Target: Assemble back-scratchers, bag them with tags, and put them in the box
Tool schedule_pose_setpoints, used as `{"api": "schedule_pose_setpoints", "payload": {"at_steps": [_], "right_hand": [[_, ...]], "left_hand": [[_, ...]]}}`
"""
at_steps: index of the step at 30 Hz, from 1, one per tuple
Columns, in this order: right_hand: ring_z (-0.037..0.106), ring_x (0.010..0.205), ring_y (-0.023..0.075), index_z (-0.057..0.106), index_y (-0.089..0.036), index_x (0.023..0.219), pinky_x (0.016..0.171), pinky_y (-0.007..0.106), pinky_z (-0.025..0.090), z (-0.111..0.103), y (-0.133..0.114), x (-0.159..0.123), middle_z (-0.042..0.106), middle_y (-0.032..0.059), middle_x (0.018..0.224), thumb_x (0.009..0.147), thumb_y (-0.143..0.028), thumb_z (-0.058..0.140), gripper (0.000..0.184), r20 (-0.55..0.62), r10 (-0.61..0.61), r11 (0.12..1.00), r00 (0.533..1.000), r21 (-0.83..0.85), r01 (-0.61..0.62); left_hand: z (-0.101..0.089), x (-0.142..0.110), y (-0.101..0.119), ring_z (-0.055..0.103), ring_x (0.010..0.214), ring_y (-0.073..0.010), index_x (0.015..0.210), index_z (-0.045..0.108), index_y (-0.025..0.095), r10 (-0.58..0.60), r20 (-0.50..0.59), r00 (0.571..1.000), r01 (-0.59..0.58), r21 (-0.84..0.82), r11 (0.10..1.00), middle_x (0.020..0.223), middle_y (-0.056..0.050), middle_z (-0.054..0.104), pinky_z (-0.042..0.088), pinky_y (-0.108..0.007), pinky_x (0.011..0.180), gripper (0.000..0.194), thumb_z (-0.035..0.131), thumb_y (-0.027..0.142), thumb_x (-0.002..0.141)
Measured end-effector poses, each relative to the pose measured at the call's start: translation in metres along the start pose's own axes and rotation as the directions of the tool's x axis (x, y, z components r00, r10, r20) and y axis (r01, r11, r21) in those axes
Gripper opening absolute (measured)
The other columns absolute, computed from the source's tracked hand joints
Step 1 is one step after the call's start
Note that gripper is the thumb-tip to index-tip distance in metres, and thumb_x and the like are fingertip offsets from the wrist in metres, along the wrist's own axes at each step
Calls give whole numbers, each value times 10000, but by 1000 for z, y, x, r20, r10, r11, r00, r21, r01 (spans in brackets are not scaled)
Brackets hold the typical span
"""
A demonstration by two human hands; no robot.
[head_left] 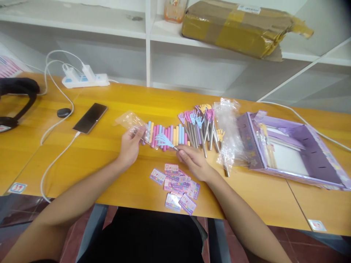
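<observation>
My right hand [193,160] is closed around the metal rod of a back scratcher, its light-blue claw head [163,140] pointing left. Pinched in my left hand [131,146] is a clear plastic bag [131,120], crumpled above the fingers. Between my hands lies a row of pink, purple, yellow and blue handle tubes [174,133], partly covered by the claw head. Beyond my right hand, several back scratchers [204,126] with coloured claws and metal rods lie in a pile. Small printed cards [178,184] are scattered near the table's front edge.
More clear plastic bags [230,135] lie beside a purple open box [323,160] at the right. A phone [90,118] charges on the left, near a power strip [85,80]. A taped cardboard box [233,27] rests on the shelf [95,23] behind the table.
</observation>
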State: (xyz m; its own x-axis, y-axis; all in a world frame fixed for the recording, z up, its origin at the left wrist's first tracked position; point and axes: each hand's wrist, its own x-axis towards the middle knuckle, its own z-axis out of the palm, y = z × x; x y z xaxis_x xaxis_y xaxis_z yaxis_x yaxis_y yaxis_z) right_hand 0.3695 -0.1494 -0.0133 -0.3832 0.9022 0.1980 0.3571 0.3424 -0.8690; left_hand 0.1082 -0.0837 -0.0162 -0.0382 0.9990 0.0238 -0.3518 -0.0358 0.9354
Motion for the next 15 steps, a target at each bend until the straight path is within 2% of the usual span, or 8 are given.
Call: {"api": "schedule_pose_setpoints", "payload": {"at_steps": [2, 5, 15], "right_hand": [[675, 898, 233, 737, -253, 1215, 879, 399, 558, 1, 0, 1, 717, 71, 970, 1178, -476, 392, 412, 40, -46, 996, 998, -78, 49], [698, 991, 246, 711, -244, 1273, 922, 405, 565, 2, 3, 2, 741, 95, 1067, 1186, -428, 372, 395, 49, -75, 986, 996, -143, 81], [706, 1042, 259, 693, -226, 1312, 921, 417, 569, 4, 7, 4, 740, 116, 1098, 1189, -385, 375, 376, 33, -93, 964, 995, -245, 98]], "left_hand": [[2, 0, 5, 543, 626, -98, 771, 727, 177, -28, 17, 999, 29, -62, 998, 718, 3, 625, 455, -230, 571, 461, 962, 573, 784], [4, -1, 6, 538, 613, -86, 776, 743, 165, -72, 40, 997, 77, -117, 990, 724, 5, 632, 465, -227, 574, 446, 980, 543, 767], [10, -9, 0, 630, 654, -100, 789, 793, 141, -181, 93, 979, 193, -132, 972, 761, -22, 723, 519, -222, 591, 472, 1038, 526, 668]]}}
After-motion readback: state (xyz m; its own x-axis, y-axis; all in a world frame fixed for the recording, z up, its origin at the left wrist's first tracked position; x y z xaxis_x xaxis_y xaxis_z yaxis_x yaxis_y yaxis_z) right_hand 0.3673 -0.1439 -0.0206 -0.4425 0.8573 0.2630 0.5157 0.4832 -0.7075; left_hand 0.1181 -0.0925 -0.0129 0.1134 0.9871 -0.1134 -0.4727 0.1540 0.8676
